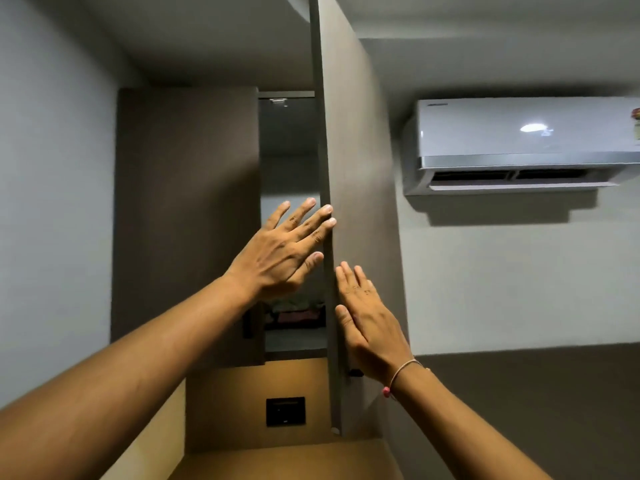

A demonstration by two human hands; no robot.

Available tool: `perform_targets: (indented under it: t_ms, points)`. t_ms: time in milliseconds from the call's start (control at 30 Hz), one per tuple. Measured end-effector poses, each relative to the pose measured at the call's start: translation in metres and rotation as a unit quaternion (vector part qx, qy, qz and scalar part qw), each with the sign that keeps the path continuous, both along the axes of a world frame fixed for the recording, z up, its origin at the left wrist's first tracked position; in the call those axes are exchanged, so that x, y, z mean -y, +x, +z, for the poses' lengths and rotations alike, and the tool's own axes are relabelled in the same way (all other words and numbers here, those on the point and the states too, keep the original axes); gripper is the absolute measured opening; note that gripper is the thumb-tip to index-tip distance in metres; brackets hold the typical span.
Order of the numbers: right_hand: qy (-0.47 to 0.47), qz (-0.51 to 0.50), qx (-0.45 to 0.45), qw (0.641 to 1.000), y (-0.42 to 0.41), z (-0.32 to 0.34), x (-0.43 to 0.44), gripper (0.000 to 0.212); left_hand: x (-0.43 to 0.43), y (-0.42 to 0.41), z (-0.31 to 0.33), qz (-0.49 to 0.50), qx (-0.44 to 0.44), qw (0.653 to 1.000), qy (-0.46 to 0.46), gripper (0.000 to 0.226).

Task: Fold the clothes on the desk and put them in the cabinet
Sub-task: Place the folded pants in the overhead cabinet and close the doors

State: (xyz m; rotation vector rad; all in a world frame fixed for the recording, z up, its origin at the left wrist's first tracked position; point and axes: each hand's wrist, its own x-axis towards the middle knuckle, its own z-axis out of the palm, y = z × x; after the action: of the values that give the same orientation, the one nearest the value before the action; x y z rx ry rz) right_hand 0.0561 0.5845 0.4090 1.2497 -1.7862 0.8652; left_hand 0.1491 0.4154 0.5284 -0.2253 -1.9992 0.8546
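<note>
A tall brown wall cabinet (187,202) hangs ahead of me, its left door closed. Its right door (356,168) stands ajar, edge toward me. My left hand (280,254) is raised with fingers spread, fingertips at the inner edge of that door. My right hand (367,323) lies flat against the door's outer face, a thread band on the wrist. Through the gap I see folded clothes (298,311) lying on the cabinet's lower shelf (294,341), partly hidden behind my left hand. Neither hand holds anything.
A white air conditioner (519,143) is mounted on the wall to the right. Below the cabinet is a lit wooden niche with a dark switch plate (285,411). A grey wall stands close on the left.
</note>
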Motion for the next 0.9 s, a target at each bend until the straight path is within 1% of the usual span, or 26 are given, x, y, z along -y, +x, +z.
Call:
perform_targets:
  t_ms: [100,233,333,433,533,600,733,900]
  points:
    - [0.086,-0.044,-0.021,0.995,-0.028,0.013,0.041,0.057,0.046,-0.001,-0.007,0.051,-0.002,0.998,0.049,0.06]
    - [0.194,-0.144,-0.034,0.97,-0.076,0.029,0.09,0.058,0.106,-0.022,-0.025,0.105,0.021,0.984,0.144,0.061]
    - [0.238,-0.17,-0.03,0.956,-0.103,0.027,0.122,0.065,0.15,-0.046,-0.049,0.124,0.032,0.968,0.215,0.061]
    - [0.239,-0.191,-0.022,0.952,-0.122,0.024,0.149,0.069,0.194,-0.069,-0.072,0.157,0.054,0.952,0.258,0.062]
    - [0.217,-0.21,-0.014,0.953,-0.139,0.018,0.173,0.069,0.233,-0.089,-0.088,0.185,0.069,0.942,0.271,0.062]
    - [0.202,-0.221,-0.013,0.954,-0.149,0.014,0.185,0.069,0.254,-0.101,-0.094,0.191,0.063,0.941,0.274,0.062]
    - [0.165,-0.234,-0.029,0.958,-0.167,0.005,0.203,0.069,0.285,-0.119,-0.111,0.163,0.037,0.95,0.263,0.063]
    - [0.139,-0.254,-0.042,0.956,-0.182,-0.005,0.215,0.07,0.297,-0.136,-0.127,0.117,0.01,0.956,0.269,0.068]
